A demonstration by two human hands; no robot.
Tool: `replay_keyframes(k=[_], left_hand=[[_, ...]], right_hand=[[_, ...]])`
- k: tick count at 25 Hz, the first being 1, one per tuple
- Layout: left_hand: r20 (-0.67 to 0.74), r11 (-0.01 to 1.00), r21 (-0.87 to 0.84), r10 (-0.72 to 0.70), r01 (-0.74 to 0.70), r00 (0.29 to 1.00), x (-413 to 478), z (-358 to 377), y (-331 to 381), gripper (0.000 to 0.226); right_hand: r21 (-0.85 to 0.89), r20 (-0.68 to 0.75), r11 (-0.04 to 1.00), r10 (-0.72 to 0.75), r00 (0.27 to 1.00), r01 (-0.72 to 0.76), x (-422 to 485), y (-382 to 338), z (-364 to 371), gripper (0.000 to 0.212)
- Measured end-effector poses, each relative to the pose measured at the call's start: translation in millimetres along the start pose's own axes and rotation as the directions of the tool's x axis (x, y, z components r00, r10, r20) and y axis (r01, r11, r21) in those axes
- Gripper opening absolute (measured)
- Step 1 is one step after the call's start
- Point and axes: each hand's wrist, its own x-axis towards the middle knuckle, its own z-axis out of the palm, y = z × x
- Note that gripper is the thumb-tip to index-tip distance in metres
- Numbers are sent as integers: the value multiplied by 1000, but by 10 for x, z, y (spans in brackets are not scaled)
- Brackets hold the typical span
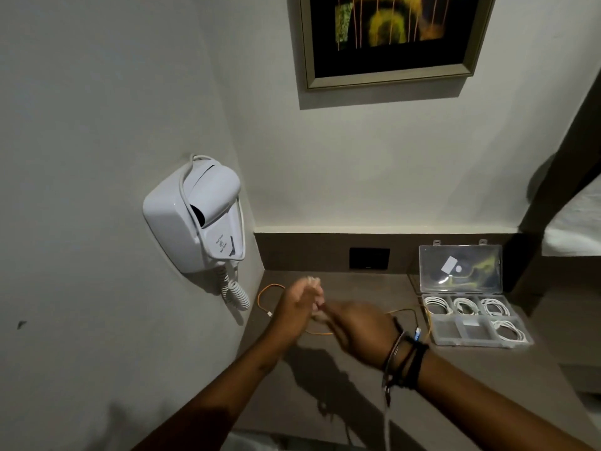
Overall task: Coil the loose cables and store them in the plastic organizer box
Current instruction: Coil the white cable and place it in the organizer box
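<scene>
Hands: left hand [300, 305] and right hand [361, 330] blurred mid-counter, grips unclear | thin orange cable [265, 296] loose near the brown counter's [357, 385] left edge | clear plastic organizer box [474, 323] open at right edge, four coiled white cables [496, 306] inside

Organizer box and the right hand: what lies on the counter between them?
In the head view, only the loose orange cable crosses that stretch between the right hand and the organizer box, with a blue connector near the wrist.

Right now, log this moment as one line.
stage: coiling | hands: left hand, right hand on orange cable | organizer box: open, four white coils stored
</scene>
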Motion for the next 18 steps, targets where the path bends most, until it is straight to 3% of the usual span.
replay_keyframes(k=[2, 4, 7, 9, 11, 14, 16, 18], left_hand=[[149, 998, 61, -3, -6, 989, -128, 6, -81, 39], [259, 1000, 2, -28, 28, 966, -152, -8, 32, 43], [414, 990, -126, -6, 64, 910, -174, 19, 308, 48], [380, 960, -272, 40, 71, 924, -153, 65, 412, 43], [232, 932, -358, 38, 49, 972, -27, 75, 439, 35], [28, 975, -220, 39, -32, 999, 185, 63, 370, 30], [52, 996, 10, 87, -87, 995, 136, 99, 256, 28], [206, 983, 145, 80, -112, 975, 2, 136, 135, 31]], right_hand=[[-120, -157, 993, -20, 987, 1, 142, 188, -310, 23], [-162, -183, 987, -54, 982, 24, 255, 395, -507, 28], [7, -243, 1000, 3, 970, -1, 306, 571, -439, 28], [122, -197, 990, 93, 976, -69, 243, 553, -162, 25], [151, 5, 982, 113, 994, -113, 114, 421, 183, 25], [195, 236, 980, -7, 972, -40, -14, 219, 240, 27], [203, 179, 979, -61, 982, 23, -6, 211, 0, 25], [60, 12, 997, -57, 998, 56, 64, 286, -311, 22]])
